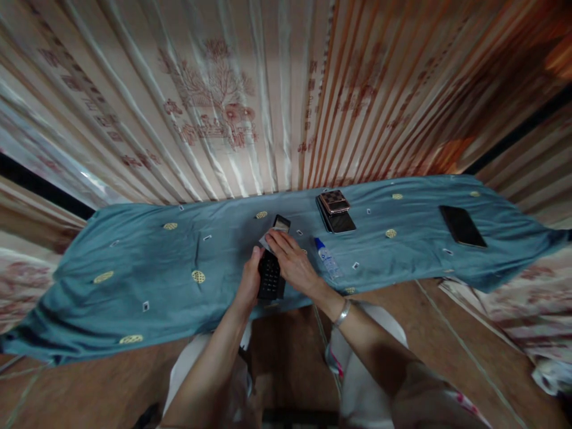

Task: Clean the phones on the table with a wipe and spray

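A black calculator (pixel 271 277) with rows of keys and a small display at its far end lies lengthwise in front of me. My left hand (pixel 251 277) grips its left edge, thumb on top and the other fingers mostly hidden. Across the calculator's upper part, my right hand (pixel 292 259) presses a small pale cloth or tissue (pixel 264 241) under its fingers. The hand covers part of the keys and the lower display. To the right of that hand lies a clear bottle (pixel 328 261) with a blue cap.
Blue patterned fabric (pixel 156 256) covers the long narrow table. Behind the bottle, a checked, flat case (pixel 334 201) rests on a dark flat device (pixel 342 223). A black phone-like slab (pixel 462 226) lies far right. Pleated curtains (pixel 277 107) hang along the back edge.
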A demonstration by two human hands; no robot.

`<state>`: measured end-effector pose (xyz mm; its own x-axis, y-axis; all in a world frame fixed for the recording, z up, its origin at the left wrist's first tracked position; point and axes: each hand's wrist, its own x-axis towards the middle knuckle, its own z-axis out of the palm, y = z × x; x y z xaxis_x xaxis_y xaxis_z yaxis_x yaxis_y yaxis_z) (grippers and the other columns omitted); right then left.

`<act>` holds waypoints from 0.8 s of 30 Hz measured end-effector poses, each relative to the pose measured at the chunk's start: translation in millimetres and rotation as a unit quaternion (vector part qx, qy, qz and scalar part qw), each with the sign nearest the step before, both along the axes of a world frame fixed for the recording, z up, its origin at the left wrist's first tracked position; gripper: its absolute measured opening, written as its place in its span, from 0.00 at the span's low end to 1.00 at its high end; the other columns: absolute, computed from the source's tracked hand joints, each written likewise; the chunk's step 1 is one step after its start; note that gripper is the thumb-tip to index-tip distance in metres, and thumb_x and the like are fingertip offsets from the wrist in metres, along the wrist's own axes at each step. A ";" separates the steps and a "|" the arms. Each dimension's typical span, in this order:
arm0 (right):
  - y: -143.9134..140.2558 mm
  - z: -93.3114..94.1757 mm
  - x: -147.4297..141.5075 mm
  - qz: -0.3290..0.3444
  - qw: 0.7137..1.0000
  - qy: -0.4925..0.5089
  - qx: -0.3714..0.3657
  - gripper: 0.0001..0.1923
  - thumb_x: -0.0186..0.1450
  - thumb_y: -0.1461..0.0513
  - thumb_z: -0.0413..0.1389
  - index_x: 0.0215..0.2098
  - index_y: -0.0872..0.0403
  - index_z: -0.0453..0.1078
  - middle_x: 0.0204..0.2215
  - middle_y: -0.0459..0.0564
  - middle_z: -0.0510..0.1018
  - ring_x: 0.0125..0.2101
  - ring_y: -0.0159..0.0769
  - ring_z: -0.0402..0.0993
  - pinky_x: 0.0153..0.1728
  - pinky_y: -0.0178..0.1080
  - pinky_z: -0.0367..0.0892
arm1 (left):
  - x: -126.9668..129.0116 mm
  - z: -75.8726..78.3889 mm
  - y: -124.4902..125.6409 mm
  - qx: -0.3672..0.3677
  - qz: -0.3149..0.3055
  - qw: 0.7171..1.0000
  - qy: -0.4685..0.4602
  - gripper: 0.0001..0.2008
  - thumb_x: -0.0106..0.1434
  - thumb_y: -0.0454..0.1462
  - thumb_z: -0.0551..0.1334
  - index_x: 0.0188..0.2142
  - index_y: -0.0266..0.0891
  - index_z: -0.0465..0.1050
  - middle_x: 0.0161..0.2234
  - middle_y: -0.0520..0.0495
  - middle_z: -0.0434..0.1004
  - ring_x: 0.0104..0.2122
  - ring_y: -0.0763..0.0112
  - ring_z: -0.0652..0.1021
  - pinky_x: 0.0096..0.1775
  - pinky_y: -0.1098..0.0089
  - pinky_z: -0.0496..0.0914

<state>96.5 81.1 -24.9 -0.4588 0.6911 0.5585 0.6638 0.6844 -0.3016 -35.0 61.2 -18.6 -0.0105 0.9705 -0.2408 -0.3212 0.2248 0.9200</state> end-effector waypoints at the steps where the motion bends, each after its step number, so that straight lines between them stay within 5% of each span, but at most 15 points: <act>1: 3.8 0.6 3.1 -0.011 1.000 -0.002 -0.004 0.28 0.66 0.70 0.45 0.65 0.61 0.56 0.63 0.60 0.62 0.63 0.46 0.54 0.63 0.52 0.57 | 1.7 1.7 -1.7 -0.003 -0.011 1.000 0.013 0.33 0.59 0.57 0.58 0.50 0.34 0.74 0.38 0.42 0.82 0.40 0.61 0.80 0.42 0.67 0.72; 8: 25.9 5.2 20.6 -0.078 0.996 0.030 -0.011 0.26 0.67 0.69 0.44 0.63 0.62 0.59 0.62 0.62 0.63 0.64 0.47 0.53 0.63 0.54 0.56 | 8.8 9.8 -8.6 -0.053 -0.060 0.996 0.037 0.36 0.58 0.58 0.58 0.55 0.32 0.69 0.27 0.42 0.81 0.21 0.68 0.78 0.22 0.72 0.69; 24: 37.7 -0.5 29.5 -0.119 0.968 0.182 -0.124 0.24 0.68 0.65 0.42 0.61 0.62 0.61 0.57 0.61 0.70 0.58 0.41 0.65 0.60 0.48 0.60 | 8.2 13.2 -8.7 -0.072 -0.056 0.995 -0.046 0.29 0.60 0.47 0.62 0.57 0.32 0.66 0.29 0.41 0.82 0.24 0.65 0.81 0.24 0.71 0.73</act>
